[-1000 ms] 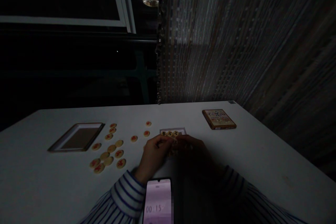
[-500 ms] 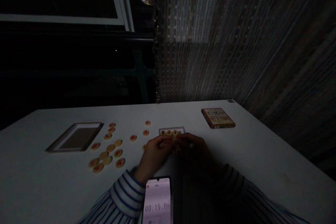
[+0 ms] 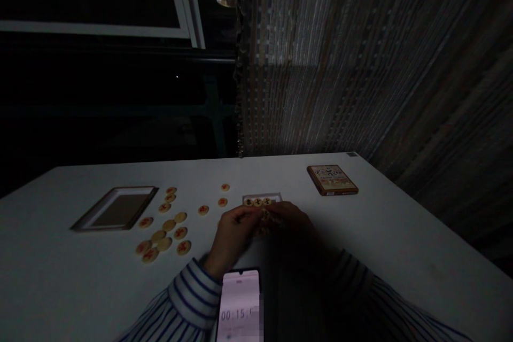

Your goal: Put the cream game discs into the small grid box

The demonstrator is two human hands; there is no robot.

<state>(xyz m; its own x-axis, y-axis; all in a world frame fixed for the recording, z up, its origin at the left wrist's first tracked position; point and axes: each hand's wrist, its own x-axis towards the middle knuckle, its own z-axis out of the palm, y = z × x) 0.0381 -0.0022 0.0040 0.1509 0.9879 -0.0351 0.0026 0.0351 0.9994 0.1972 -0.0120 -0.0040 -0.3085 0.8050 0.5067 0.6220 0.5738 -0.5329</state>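
Observation:
Over a shallow box tray (image 3: 262, 195), my left hand (image 3: 232, 235) and my right hand (image 3: 296, 227) meet at the fingertips. A round Chinese chess piece (image 3: 265, 215) sits between them, pinched by the fingers of both hands. Three pieces with black characters (image 3: 258, 202) lie in a row at the tray's far side. My hands and deep shadow hide most of the tray's near part. To the left, loose pieces with red characters (image 3: 184, 247) lie on the white table (image 3: 380, 256), along with several blank-faced ones (image 3: 169, 226).
A phone (image 3: 240, 299) showing a running timer lies by my left wrist. At the left is a shallow open box part (image 3: 116, 211); at the right rests a brown box with a printed top (image 3: 332, 179). A string curtain (image 3: 296, 64) hangs behind the table.
Both hands have shifted slightly, and the pinched piece has moved a little nearer and left. The loose pieces and boxes stay where they were.

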